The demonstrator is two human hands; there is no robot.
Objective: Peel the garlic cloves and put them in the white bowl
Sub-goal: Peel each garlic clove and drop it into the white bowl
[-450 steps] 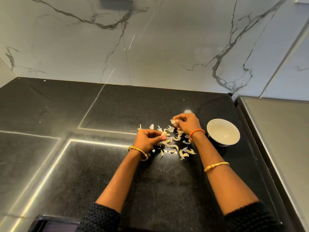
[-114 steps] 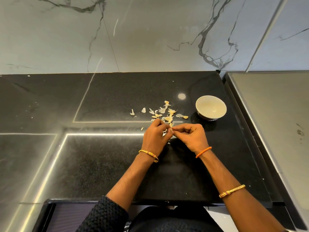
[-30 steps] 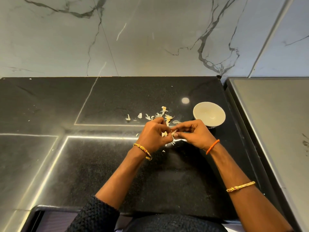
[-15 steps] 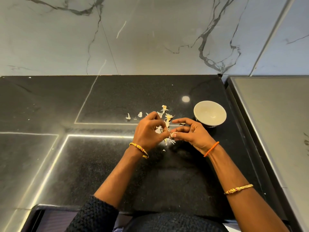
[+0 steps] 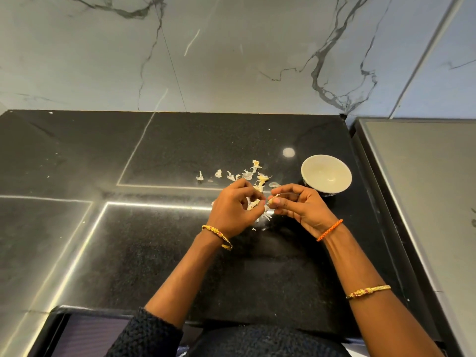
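Pinched between the thumb and fingertips of the right hand (image 5: 301,208) is a small garlic clove (image 5: 271,200), held just above the black counter (image 5: 154,253); the left hand (image 5: 231,207) has its fingers curled in beside it with a scrap of peel (image 5: 253,204) at the tips. Half a second ago the right fingers were stretched out straighter; now they curl closer to the clove. Loose peels (image 5: 247,175) lie scattered just beyond the hands. Right of them, near the counter's right edge, stands the white bowl (image 5: 326,175). Bare counter stretches left and toward the near edge.
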